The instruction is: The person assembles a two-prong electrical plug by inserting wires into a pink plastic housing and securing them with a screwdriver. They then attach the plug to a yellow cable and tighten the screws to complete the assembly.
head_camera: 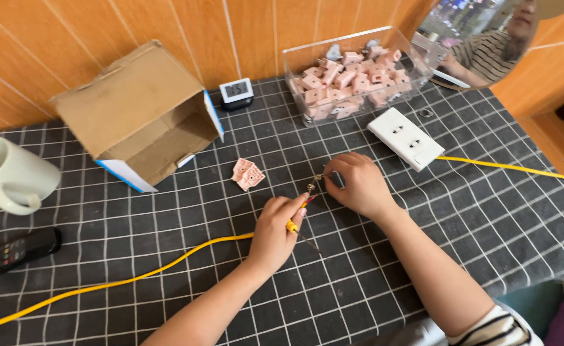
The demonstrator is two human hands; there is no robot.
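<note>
Head view: a yellow cable (135,277) end is gripped by the left hand (275,230), its bare wire tips (314,184) pinched by the right hand (357,184), above the checked tabletop (461,218); a pink part (247,173) is seen nearby.

I sit at a table (461,218) under a dark grid-patterned cloth (135,250) — behind it runs a wall (256,32) of orange wood-look panels with pale seams, lit evenly by soft daylight.
</note>
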